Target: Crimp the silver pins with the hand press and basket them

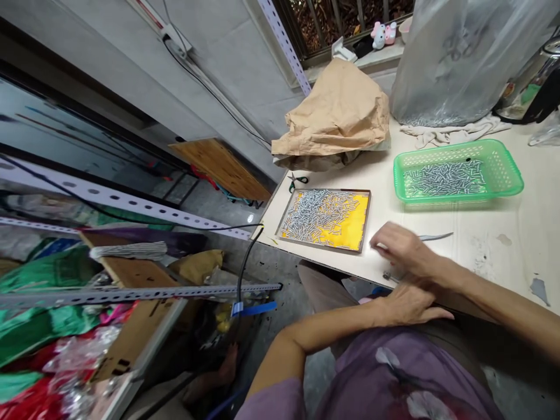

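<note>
My right hand (398,248) hovers over the front edge of the table, its fingers curled together and blurred. Whatever they may hold is too small to make out. My left hand (406,303) lies lower, at the table's edge close to the body, with the thumb pointing out and the other fingers mostly hidden by the right wrist. Between the hands a small metal piece (388,275) shows at the edge. Left of them sits a shallow tray (366,224) with a yellow bottom (352,230), partly covered with many small silvery screw-like pins (312,213).
A green plastic basket (459,201) with more metal pins stands to the right. A thin curved blade-like tool (437,236) lies nearer. Scissors (297,181), a brown paper bag (336,111), a large clear plastic bag (450,70) and a kettle (534,87) are behind.
</note>
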{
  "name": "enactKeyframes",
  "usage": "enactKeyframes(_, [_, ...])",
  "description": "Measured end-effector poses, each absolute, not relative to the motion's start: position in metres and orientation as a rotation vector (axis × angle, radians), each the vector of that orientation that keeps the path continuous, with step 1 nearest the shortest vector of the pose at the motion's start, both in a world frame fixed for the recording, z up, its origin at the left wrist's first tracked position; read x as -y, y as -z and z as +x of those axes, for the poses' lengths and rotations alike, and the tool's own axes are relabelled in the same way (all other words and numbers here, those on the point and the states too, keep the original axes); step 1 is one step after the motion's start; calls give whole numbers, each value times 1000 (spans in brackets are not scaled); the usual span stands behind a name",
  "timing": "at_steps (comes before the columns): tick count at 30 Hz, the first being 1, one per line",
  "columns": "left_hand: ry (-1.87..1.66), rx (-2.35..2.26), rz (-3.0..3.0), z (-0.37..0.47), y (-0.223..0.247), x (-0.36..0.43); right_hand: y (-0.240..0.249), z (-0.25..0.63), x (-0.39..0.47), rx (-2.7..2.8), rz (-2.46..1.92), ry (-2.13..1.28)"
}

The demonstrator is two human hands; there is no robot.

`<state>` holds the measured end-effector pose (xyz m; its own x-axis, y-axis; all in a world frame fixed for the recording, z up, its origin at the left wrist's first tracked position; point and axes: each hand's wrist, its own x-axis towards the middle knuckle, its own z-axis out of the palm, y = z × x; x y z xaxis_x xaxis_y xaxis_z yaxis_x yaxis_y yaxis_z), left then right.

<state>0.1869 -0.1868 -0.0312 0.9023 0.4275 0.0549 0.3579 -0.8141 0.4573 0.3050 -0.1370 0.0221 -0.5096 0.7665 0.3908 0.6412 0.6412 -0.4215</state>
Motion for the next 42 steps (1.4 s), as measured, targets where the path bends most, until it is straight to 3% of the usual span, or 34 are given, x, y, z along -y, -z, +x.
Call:
enactKeyframes(3, [-367,-756,2629,161,23,161,-57,341,117,2052,-1345,-118])
enactKeyframes(6, [-625,-1328,2552,133,11,116,-81,390,102,1856,-1582,22])
enactKeyframes(10, [-457,-1645,2489,114,3,68,-80,424,101,1889,-1720,80])
enactKeyframes(16, [-77,-1604,2499,117,10,53,-45,397,158,2046,-1585,-92])
enactKeyframes(24, [-59,-1526,2568,115,13,49,-4,375,212,2138,-1544,-424])
enactKeyframes(30, [-102,-1469,2552,115,5,44,9,370,217,2108,-1567,-410])
enactKeyframes(35, [-421,-1507,1974,121,-17,66,13,370,225,2172,-1618,-345])
enactKeyframes(42, [-103,-1336,1214,147,-25,122,13,364,239,2303,-1715,-325])
